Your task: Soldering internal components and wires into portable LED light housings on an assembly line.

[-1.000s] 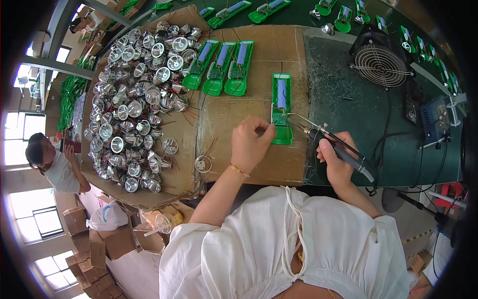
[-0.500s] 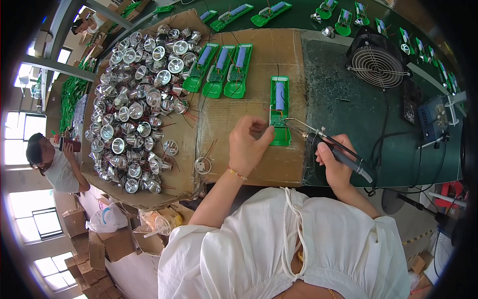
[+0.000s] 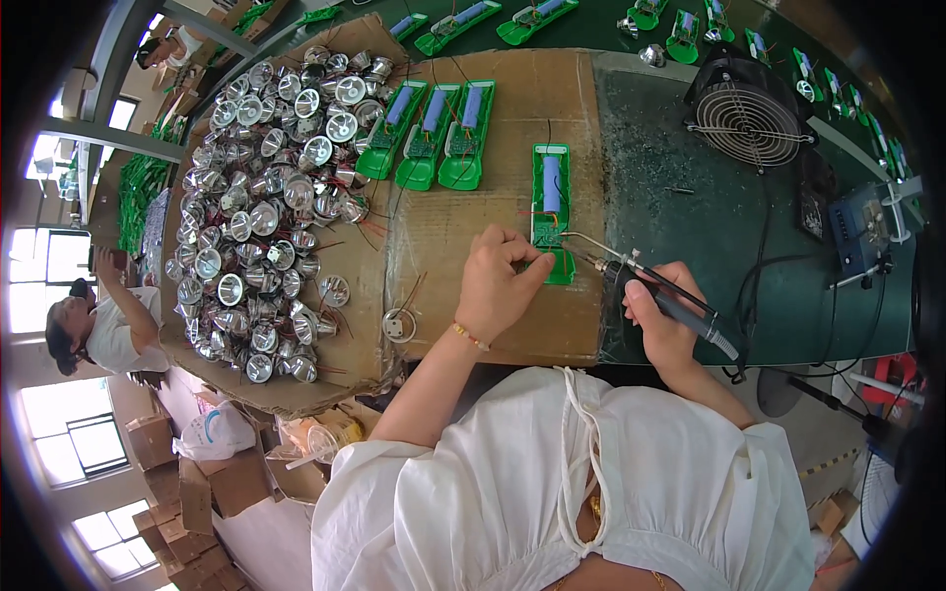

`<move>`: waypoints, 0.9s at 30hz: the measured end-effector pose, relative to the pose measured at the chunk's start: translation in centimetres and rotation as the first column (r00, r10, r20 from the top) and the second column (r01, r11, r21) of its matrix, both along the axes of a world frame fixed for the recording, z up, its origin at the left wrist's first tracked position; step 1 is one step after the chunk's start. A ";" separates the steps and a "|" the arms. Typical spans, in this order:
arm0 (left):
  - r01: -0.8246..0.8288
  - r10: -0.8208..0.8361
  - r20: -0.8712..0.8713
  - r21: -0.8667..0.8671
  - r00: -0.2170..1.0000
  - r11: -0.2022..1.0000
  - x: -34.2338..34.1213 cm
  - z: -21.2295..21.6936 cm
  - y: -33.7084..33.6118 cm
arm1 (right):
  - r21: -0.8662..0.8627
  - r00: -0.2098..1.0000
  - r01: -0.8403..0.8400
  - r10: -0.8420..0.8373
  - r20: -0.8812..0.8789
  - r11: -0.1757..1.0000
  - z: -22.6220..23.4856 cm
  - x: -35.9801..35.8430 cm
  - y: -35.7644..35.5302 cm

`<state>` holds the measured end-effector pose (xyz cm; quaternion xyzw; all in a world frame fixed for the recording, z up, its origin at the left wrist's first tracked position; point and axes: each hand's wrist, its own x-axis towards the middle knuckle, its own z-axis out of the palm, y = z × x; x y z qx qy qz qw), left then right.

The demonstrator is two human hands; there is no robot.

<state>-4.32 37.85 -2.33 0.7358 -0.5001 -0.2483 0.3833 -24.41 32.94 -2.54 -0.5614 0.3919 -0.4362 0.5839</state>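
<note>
A green plastic housing (image 3: 562,268) lies on the cardboard before me, with a blue cylindrical battery (image 3: 552,185) in its upper part. Below the battery is a small green circuit board (image 3: 546,233) with thin wires. My right hand (image 3: 665,315) grips a soldering iron (image 3: 672,307) that has a thin metal feed tube; its tip is at the board's right side. Left of the housing, my left hand (image 3: 500,281) has its fingers curled and its thumb reaching over the housing's left edge. Whatever its fingers pinch, if anything, is hidden.
A heap of silver reflector cups (image 3: 261,217) covers the left cardboard. Three filled green housings (image 3: 464,138) stand in a row beyond my left hand. A black fan (image 3: 747,123) and a blue soldering station (image 3: 855,234) are at right. Two other people are at left.
My left hand has shifted slightly right, its thumb now lower at the housing. The soldering iron has hardly moved. At left, a person has raised an arm and tipped the head back.
</note>
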 end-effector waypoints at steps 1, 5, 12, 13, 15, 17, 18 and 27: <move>0.000 0.000 0.003 0.019 1.000 1.000 0.1 0.0 -0.1 | -0.029 1.000 0.005 -0.005 -0.031 1.000 -0.2 0.0 0.0; 0.018 -0.018 0.049 -0.003 0.999 1.000 0.1 0.0 -0.4 | -0.135 0.992 -0.073 0.059 -0.108 0.988 -1.0 -0.5 -0.2; 0.027 -0.028 0.064 0.016 0.998 1.000 0.2 -0.1 -0.4 | 0.011 0.999 0.035 -0.035 0.036 0.999 0.2 -0.5 0.0; 0.028 -0.029 0.069 0.015 0.997 0.999 0.2 -0.1 -0.4 | 0.014 0.999 0.035 -0.035 0.035 0.999 0.2 -0.7 0.0; 0.013 -0.014 0.036 0.026 0.999 1.000 0.1 0.2 -0.4 | -0.003 1.000 -0.012 0.012 0.025 1.000 0.2 -1.0 0.0; -0.001 0.001 0.003 0.038 1.000 0.999 0.1 0.3 -0.3 | -0.005 1.000 -0.020 0.020 0.020 1.000 -0.2 -1.0 -0.1; -0.003 0.002 0.012 0.031 1.000 1.000 0.1 0.2 -0.4 | -0.011 0.999 -0.029 0.029 0.014 1.000 -0.4 -1.0 -0.2; -0.008 0.007 0.022 0.041 1.000 0.999 0.0 0.3 -0.9 | 0.050 0.994 0.053 -0.058 0.095 0.997 -0.7 -1.4 -1.5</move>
